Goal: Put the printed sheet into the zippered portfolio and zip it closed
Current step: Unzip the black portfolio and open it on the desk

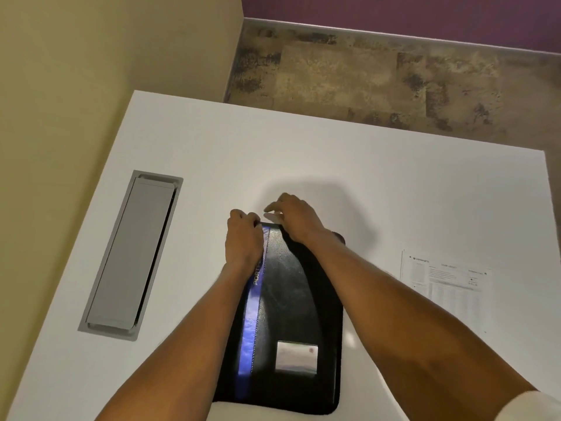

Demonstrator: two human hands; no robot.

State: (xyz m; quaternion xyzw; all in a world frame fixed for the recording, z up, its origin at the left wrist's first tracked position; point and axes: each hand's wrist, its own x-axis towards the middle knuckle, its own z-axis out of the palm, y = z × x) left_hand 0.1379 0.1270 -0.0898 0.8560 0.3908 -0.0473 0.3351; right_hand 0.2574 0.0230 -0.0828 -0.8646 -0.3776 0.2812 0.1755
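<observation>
The zippered portfolio (291,299) lies flat and closed on the white desk (334,165) right in front of me. Its near edge is close to the desk's near edge and its long sides run away from me. A blue stripe (250,329) runs down its left side, and a clear pocket (297,357) sits near its near right corner.

My left hand (244,238) is at the far left corner of the portfolio, with the fingers curled tight round that corner. My right hand (296,220) lies over the far edge just beside it, knuckles up and fingers bent down past the edge. A pale blur sits under the fingertips, and I cannot tell whether they pinch anything. Both forearms cross the cover, the left along the stripe and the right over the right edge.

The printed sheet (446,287) lies flat on the desk to the right, well apart from the portfolio and near the desk's right edge, with bare desk between them. To the left, a grey hatch (133,253) is set flush into the top, apart from the portfolio. Beyond my hands the white top runs clear to its far edge, where the carpet (364,74) begins. A yellow wall (91,56) borders the desk's left side, and a purple wall (394,10) stands at the back.
</observation>
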